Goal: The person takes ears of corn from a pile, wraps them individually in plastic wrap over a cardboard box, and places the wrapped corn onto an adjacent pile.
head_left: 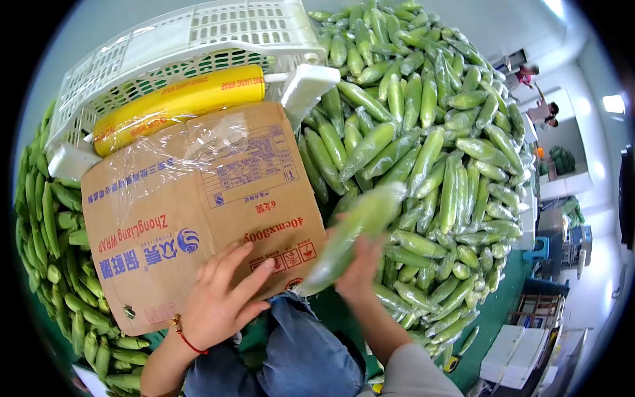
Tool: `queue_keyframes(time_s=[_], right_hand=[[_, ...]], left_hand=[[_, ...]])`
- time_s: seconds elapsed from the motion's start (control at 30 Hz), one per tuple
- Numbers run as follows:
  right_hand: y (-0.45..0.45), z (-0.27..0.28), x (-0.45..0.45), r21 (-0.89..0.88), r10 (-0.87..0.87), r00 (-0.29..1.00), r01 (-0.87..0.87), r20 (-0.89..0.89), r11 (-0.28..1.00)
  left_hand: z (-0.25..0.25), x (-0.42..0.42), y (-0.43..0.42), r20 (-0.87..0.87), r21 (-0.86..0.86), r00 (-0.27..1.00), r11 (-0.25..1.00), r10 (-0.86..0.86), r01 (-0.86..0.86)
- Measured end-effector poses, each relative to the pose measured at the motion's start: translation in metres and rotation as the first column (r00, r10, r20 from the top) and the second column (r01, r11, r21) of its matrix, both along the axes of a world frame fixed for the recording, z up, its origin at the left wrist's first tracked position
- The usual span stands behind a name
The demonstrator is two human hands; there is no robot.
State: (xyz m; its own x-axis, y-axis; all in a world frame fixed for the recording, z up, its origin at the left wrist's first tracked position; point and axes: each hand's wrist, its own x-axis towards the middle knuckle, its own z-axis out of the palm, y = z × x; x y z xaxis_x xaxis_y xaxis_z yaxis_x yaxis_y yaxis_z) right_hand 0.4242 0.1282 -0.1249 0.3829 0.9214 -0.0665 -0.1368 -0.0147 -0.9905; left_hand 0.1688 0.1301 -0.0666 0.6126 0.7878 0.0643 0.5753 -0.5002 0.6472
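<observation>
My right hand [359,268] is closed around a green ear of corn [354,239] wrapped in clear film; the ear is tilted and smeared by motion. It is over the gap between the cardboard and the pile of wrapped corn [433,155]. My left hand [218,298], with a red string bracelet at the wrist, is open, fingers spread over the lower edge of the flat cardboard [178,212]. Whether its fingertips press on the board I cannot tell. Behind the board, a yellow roll of wrap [178,106] sits on a rod, and clear film lies across the board's upper part.
A white plastic crate [251,23] stands behind the roll, with a white block [309,89] at the roll's right end. Unwrapped corn [86,308] lies at the left. My knees [291,351] are below the board. Far right are two people, a blue stool [539,249] and white boxes [516,347].
</observation>
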Motion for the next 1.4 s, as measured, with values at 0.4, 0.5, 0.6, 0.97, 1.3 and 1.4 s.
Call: queue_keyframes(time_s=[0.4, 0.5, 0.6, 0.97, 1.3, 1.4], right_hand=[[0.046, -0.026, 0.029, -0.038, 0.148, 0.343, -0.307, 0.928, 0.951], [0.100, -0.003, -0.067, -0.016, 0.119, 0.128, -0.611, 0.985, 0.791], [0.169, -0.027, -0.100, 0.023, 0.029, 0.070, -0.645, 0.997, 0.764], [0.069, 0.001, -0.003, -0.265, 0.663, 0.471, -0.661, 0.582, 0.702], [0.028, 0.010, -0.032, -0.445, 0.769, 0.082, -0.774, 0.634, 0.450], [0.033, 0.002, -0.020, -0.488, 0.804, 0.101, -0.747, 0.587, 0.451]], left_hand=[[-0.075, -0.125, -0.011, -0.117, 0.345, 0.644, 0.640, 0.756, -0.687], [-0.085, -0.161, 0.047, -0.063, 0.478, 0.669, 0.611, 0.740, -0.631], [-0.091, -0.202, 0.104, -0.012, 0.597, 0.882, 0.711, 0.470, -0.371], [-0.056, -0.200, -0.083, 0.055, 0.559, 0.902, 0.735, 0.428, -0.383], [-0.192, -0.287, -0.138, -0.267, 0.411, 0.197, 0.296, 0.943, -0.862], [-0.290, -0.335, -0.157, -0.789, 0.296, 0.015, 0.402, 0.614, -0.867]])
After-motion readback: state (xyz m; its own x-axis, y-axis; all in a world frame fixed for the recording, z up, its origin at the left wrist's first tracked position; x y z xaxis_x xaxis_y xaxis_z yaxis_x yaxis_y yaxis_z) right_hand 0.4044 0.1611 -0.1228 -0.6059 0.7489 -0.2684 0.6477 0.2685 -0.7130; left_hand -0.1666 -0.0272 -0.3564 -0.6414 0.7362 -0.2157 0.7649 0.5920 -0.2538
